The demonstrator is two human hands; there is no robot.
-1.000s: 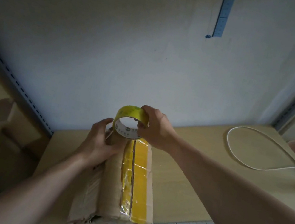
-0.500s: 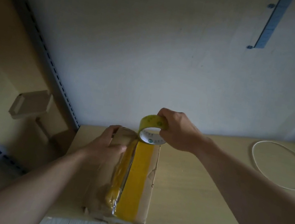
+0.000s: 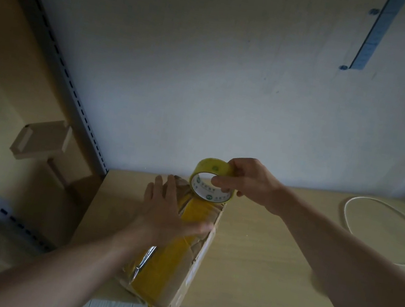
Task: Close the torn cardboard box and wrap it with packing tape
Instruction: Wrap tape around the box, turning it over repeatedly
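Pale wooden desk (image 3: 271, 260) against a grey wall: the torn cardboard box (image 3: 193, 268) lies on it, long axis running from the near edge toward the wall, a yellow tape strip (image 3: 172, 256) laid along its top. Left hand (image 3: 169, 215), fingers spread flat, presses the box's middle. Right hand (image 3: 247, 181) pinches the packing tape roll (image 3: 211, 182) at the far end, so further wrapping would likely continue over that end.

Matt, creased cardboard box (image 3: 197, 258) under glossy yellow tape (image 3: 172, 256).
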